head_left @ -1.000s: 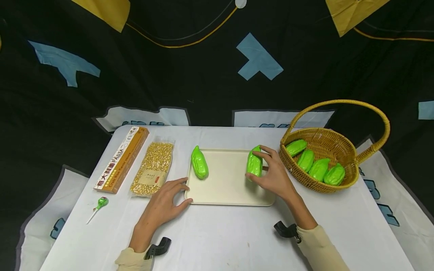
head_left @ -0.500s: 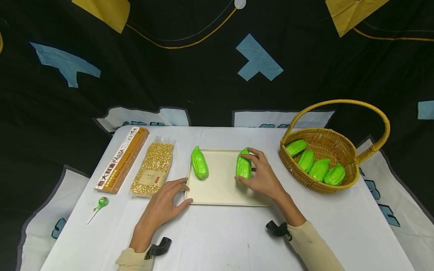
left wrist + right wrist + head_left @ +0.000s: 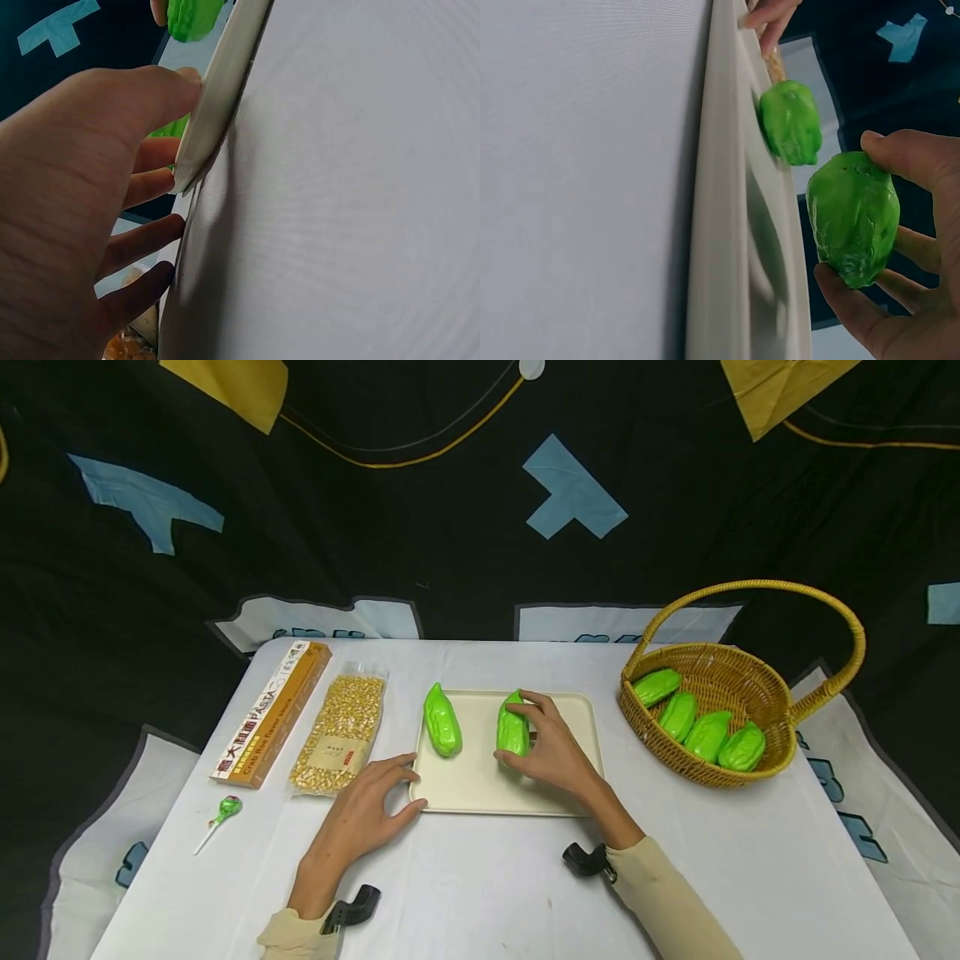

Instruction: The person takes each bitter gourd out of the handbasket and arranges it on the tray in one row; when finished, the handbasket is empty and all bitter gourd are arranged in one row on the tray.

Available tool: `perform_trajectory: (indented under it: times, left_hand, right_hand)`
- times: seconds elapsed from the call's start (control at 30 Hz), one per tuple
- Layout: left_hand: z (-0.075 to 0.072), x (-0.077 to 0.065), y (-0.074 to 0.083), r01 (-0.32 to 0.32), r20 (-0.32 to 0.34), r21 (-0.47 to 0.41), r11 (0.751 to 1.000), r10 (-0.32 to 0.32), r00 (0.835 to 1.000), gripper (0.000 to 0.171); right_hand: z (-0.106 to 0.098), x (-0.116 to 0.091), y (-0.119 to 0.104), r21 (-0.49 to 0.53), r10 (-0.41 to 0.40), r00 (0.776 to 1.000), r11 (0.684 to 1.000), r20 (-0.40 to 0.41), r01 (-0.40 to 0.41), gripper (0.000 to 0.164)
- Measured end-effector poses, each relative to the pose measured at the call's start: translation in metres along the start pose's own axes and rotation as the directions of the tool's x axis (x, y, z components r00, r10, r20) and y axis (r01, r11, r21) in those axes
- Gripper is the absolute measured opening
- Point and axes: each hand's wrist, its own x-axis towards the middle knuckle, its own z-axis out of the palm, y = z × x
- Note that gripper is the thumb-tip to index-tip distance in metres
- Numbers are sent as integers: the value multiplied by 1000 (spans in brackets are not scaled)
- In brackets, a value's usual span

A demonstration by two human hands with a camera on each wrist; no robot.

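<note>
Where two beige sleeves [image 3: 667, 893] cross the near part of the white-covered counter [image 3: 465, 885], a black wrist camera [image 3: 588, 862] sits at each cuff. Ahead of the cuffs, the left grip [image 3: 363, 810] is loosely spread, thumb at the near edge of a cream tray [image 3: 480, 785] and fingertips against its left end; in the left wrist view, two fingers meet the rim while two others stand apart from it. The right grip [image 3: 553, 752] is part closed, spread just enough to span one green vegetable [image 3: 512, 727] lengthwise, with the thumb at its near end and fingers at its far end. That vegetable is over the middle of the tray, and the right wrist view shows it held clear of the surface. To the left, well apart from the tray, lies a lollipop [image 3: 227, 808]. On the tray's left part a second vegetable [image 3: 442, 722] lies near the held one without touching it. Just beyond the left grip is a clear bag of yellow kernels [image 3: 341, 714], with a pasta box [image 3: 272, 714] slanting beside it. Right of the tray, a wicker basket [image 3: 735, 681] with a tall arched handle holds four more vegetables [image 3: 707, 735]. Behind the counter hangs a black cloth [image 3: 375, 543] with blue and yellow shapes.
</note>
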Motion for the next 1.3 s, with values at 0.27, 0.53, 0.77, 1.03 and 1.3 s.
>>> perform_trajectory:
  times: [0.27, 0.53, 0.77, 1.03, 1.3]
  left_hand:
    - [1, 0, -2, 4, 0, -6, 1000, -4, 1000, 36]
    - [-1, -1, -1, 10, 2, -8, 1000, -10, 1000, 36]
    - [0, 0, -1, 22, 11, -14, 1000, -22, 1000, 36]
    - [1, 0, -1, 28, 14, -14, 1000, -28, 1000, 36]
    - [1, -1, -2, 18, 9, -17, 1000, -18, 1000, 36]
  right_hand:
    - [17, 13, 0, -61, -40, 999, 997, 18, 41, 77]
    - [30, 22, -2, -72, -54, 998, 996, 37, 57, 77]
    - [40, 29, -4, -83, -66, 996, 994, 59, 70, 76]
    - [46, 37, -7, -102, -88, 994, 990, 67, 95, 75]
    - [48, 40, -12, -114, -81, 992, 989, 93, 92, 75]
